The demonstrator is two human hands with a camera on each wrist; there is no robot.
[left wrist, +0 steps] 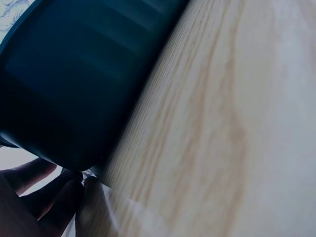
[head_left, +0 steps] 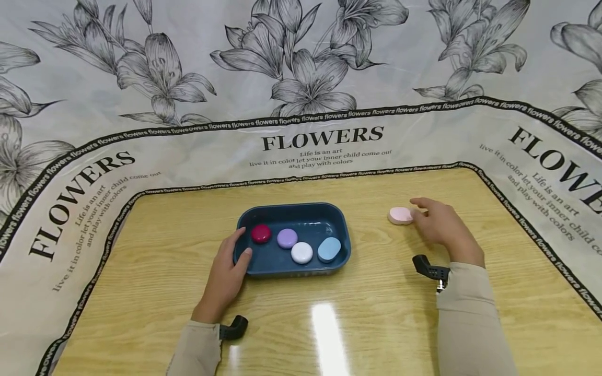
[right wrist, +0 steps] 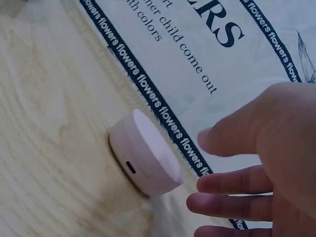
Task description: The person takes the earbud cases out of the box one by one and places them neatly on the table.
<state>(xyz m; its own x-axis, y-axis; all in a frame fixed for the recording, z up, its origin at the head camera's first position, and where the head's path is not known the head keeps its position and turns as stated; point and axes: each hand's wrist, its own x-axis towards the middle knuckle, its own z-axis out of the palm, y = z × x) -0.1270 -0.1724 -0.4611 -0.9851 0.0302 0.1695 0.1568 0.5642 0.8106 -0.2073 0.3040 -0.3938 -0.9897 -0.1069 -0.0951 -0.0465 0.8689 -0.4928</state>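
A dark blue tray (head_left: 291, 266) sits on the table, with a red rounded case (head_left: 261, 234), a purple one (head_left: 287, 238), a white one (head_left: 301, 253) and a light blue one (head_left: 329, 250) inside. My left hand (head_left: 227, 275) holds the tray's left end, its thumb over the rim; the left wrist view shows fingers (left wrist: 54, 197) against the outer wall. To the right of the tray, a pale pink earbud case (right wrist: 145, 155) with a small dark port stands on the tabletop. Beside it is my right hand (head_left: 441, 225), fingers extended and apart from the case in the right wrist view.
The wood-patterned table (head_left: 376, 313) has a printed flower cover (head_left: 320, 146) along its back and sides. Black wrist camera mounts (head_left: 430, 269) stick out at both sleeves. Light glares off the tabletop in front of the tray.
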